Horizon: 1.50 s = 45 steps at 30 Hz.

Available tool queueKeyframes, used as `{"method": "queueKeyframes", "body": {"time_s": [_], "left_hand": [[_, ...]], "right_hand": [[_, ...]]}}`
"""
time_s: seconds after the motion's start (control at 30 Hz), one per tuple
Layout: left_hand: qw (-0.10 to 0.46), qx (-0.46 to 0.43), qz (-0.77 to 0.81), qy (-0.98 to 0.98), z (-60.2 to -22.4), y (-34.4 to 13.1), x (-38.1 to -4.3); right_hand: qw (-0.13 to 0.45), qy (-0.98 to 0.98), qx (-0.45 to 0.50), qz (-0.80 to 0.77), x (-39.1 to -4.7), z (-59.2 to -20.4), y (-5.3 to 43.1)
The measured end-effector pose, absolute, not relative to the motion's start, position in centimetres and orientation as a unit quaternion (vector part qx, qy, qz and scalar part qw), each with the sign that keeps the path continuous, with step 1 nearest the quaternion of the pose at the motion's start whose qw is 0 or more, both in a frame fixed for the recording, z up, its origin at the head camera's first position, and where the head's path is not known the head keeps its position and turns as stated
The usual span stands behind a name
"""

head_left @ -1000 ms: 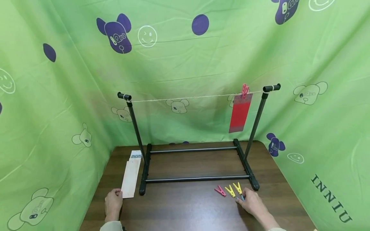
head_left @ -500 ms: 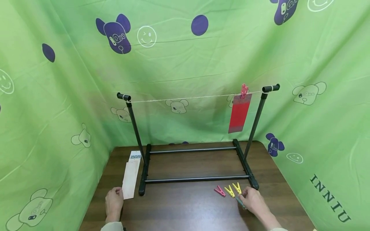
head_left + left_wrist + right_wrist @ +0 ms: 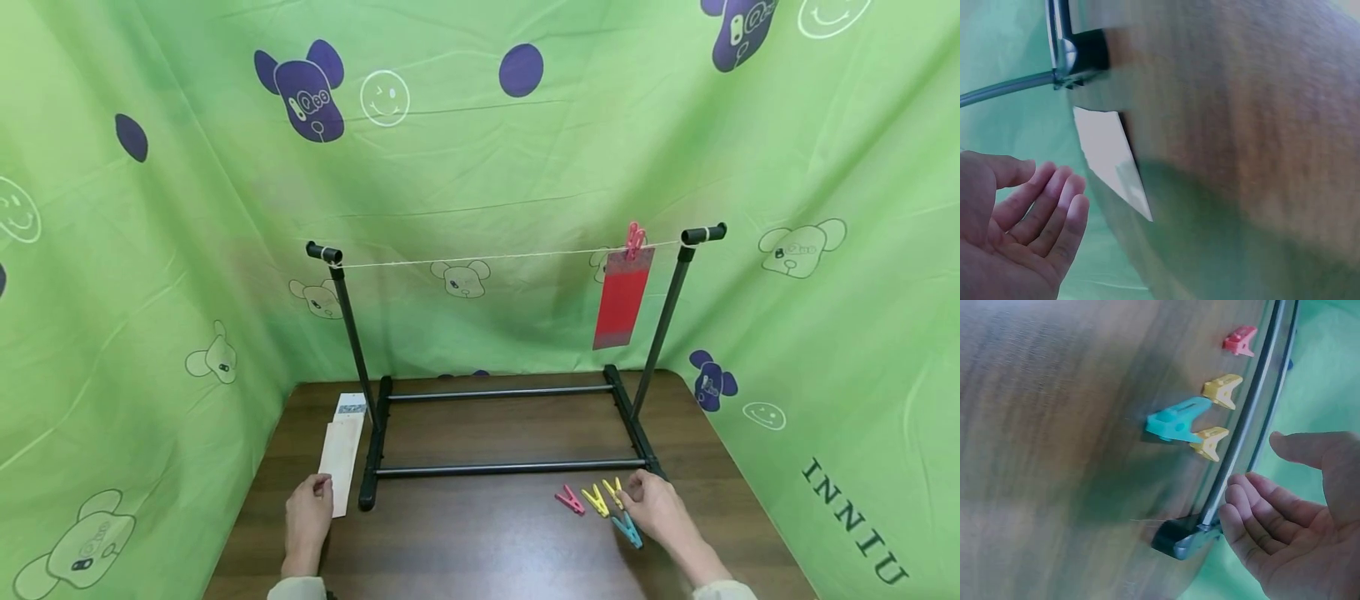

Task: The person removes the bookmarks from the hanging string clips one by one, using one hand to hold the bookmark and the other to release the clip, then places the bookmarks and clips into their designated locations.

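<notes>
My left hand (image 3: 307, 518) hovers with loosely bent fingers over the near edge of a pale card strip (image 3: 342, 463), part of which it hides in the head view. The left wrist view shows nothing between its thumb and fingers. A blue clothespin (image 3: 628, 530) lies on the table beside my right hand (image 3: 656, 508). Near those fingers are a yellow clothespin (image 3: 611, 492), a second yellow clothespin (image 3: 596, 500) and a pink clothespin (image 3: 570, 499). In the right wrist view, thumb and fingers stand apart, holding nothing.
A black stand (image 3: 510, 468) carries a string (image 3: 480, 257) between two posts. At its right end a pink clothespin (image 3: 635, 242) holds a hanging red strip (image 3: 622, 302). Another card (image 3: 351, 405) with a patterned band lies under the pale one. Green curtain (image 3: 450, 167) encloses the table.
My right hand has let go of the blue clothespin, now lying by the yellow ones, and moved slightly away from the viewer. The left hand has shifted right, over the pale card.
</notes>
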<state>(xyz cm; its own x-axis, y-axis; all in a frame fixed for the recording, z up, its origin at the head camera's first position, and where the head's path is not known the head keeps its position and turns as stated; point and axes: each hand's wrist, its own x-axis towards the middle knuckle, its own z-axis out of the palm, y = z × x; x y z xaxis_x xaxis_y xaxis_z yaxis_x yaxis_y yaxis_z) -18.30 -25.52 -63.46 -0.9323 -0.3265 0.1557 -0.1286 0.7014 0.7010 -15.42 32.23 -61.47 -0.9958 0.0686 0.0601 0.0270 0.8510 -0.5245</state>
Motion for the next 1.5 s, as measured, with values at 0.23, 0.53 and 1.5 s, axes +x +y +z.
{"method": "queueKeyframes", "body": {"time_s": [0.23,0.53,1.5], "left_hand": [[0.133,0.107,-0.375,-0.911,-62.6,-24.5,-18.6],[0.157,0.064,-0.385,-0.907,-61.5,-23.0,-19.1],[0.161,-0.016,-0.425,-0.891,-58.6,-17.9,-21.9]], "right_hand": [[0.045,-0.959,-0.022,0.279,-15.7,-60.7,31.9],[0.038,-0.955,-0.020,0.293,-16.6,-59.1,31.7],[0.061,-0.957,0.008,0.283,-18.8,-55.4,31.4]]}}
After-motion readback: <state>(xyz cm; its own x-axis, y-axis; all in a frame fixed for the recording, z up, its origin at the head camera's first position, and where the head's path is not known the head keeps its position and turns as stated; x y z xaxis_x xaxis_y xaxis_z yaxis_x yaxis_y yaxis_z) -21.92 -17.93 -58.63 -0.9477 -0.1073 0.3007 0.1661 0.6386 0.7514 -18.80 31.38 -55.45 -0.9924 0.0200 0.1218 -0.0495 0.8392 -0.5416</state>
